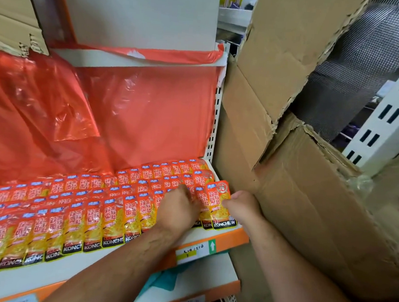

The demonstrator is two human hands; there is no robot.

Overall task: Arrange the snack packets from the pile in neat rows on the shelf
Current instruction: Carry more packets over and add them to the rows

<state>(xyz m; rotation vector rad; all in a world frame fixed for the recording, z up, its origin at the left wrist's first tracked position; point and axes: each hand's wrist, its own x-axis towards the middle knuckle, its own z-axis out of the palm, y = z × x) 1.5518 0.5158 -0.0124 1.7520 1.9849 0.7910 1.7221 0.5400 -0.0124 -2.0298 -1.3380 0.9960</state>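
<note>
Several rows of red and yellow snack packets (77, 215) marked KONCHEW lie overlapping across the white shelf (202, 235), which has an orange front edge. My left hand (178, 208) lies knuckles up on the packets near the right end of the front rows, its fingertips hidden among them. My right hand (241, 207) grips the right edge of the last packet (218, 203) at the shelf's right end. That packet is tilted slightly and sits over its neighbours.
Red plastic sheeting (63, 110) hangs over the shelf's back and left side. Torn cardboard boxes (297, 180) press close on the right. A white slotted upright (387, 120) stands far right. A lower shelf (204, 289) with orange edge sits below.
</note>
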